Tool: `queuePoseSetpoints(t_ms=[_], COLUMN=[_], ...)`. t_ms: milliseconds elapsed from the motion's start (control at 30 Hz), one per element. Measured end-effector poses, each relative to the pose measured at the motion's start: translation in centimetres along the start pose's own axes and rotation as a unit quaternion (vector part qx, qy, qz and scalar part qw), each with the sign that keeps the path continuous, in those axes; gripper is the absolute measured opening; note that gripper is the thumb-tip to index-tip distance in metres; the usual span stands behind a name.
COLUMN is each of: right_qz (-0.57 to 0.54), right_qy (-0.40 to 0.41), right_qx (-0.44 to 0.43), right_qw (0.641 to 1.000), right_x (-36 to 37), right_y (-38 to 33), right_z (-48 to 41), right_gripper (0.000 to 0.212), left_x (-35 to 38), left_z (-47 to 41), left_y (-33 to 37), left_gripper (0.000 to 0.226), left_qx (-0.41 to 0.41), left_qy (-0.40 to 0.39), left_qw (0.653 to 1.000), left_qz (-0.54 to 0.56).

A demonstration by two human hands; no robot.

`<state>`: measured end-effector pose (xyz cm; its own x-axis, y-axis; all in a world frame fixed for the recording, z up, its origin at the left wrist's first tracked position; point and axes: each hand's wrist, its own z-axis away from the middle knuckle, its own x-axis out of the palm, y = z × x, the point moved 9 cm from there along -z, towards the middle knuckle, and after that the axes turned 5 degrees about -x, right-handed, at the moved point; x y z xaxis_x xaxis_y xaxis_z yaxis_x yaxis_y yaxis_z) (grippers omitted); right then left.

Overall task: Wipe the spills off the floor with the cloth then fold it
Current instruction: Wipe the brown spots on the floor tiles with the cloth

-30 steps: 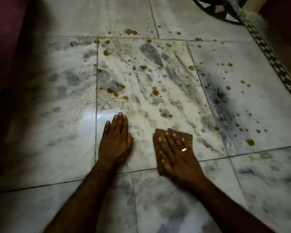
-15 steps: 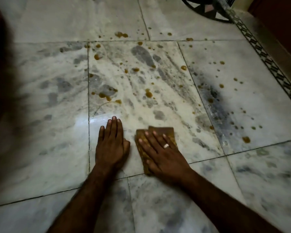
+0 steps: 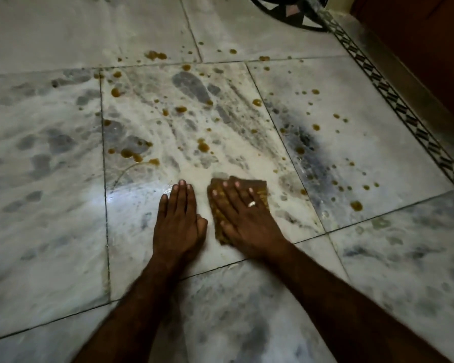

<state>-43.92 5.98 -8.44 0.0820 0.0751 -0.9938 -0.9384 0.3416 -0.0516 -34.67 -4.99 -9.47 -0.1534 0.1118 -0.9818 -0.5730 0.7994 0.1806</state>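
The right hand lies flat, fingers spread, pressing the folded brown cloth at mid-frame; the left hand rests flat and empty just beside it. The already stained cloth could smear the orange spills across the upper floor.

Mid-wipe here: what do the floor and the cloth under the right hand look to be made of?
Floor: looks like polished marble or marble-look tile, going by grey veining, thin joint lines and a bright glare patch. Cloth: brownish soft woven fabric, matte, folded in layers under the right hand; fibre type can't be told.
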Motion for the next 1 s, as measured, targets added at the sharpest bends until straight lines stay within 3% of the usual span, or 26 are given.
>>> queuePoseSetpoints(t_ms=[100, 200, 400, 500, 633, 733, 867, 1000], right_qz=[0.001, 0.007, -0.03, -0.012, -0.002, -0.012, -0.042, -0.035], right_qy=[0.008, 0.011, 0.009, 0.032, 0.025, 0.026, 0.024, 0.014], right_qx=[-0.039, 0.011, 0.126, 0.11, 0.04, 0.098, 0.212, 0.194], right_qw=[0.999, 1.0, 0.992, 0.993, 0.999, 0.995, 0.976, 0.98], right_x=[0.1, 0.4, -0.4, -0.5, 0.0, 0.2, -0.4, -0.8], right_y=[0.0, 4.7, 10.7, 8.8, 7.2, 11.6, 18.2, 17.8], right_z=[6.9, 11.5, 5.3, 4.0, 12.2, 16.0, 11.4, 3.5], right_gripper=[0.065, 0.066, 0.069, 0.067, 0.063, 0.064, 0.067, 0.073], left_x=[-0.1, 0.2, 1.3, 1.8, 2.2, 2.5, 2.8, 2.8], left_z=[0.0, -0.3, -2.1, -3.1, -3.2, -3.7, -5.0, -5.5], left_y=[0.4, 1.8, 8.4, 10.1, 11.2, 12.0, 13.7, 13.9], left_gripper=[0.068, 0.066, 0.067, 0.069, 0.072, 0.072, 0.071, 0.071], left_qx=[0.007, 0.026, 0.087, 0.086, 0.115, 0.119, 0.128, 0.121], left_qy=[0.007, 0.001, -0.014, -0.023, -0.033, -0.036, -0.03, -0.023], left_qw=[1.0, 1.0, 0.995, 0.995, 0.992, 0.992, 0.991, 0.992], left_qz=[0.008, 0.014, 0.039, 0.04, 0.027, 0.02, 0.023, 0.031])
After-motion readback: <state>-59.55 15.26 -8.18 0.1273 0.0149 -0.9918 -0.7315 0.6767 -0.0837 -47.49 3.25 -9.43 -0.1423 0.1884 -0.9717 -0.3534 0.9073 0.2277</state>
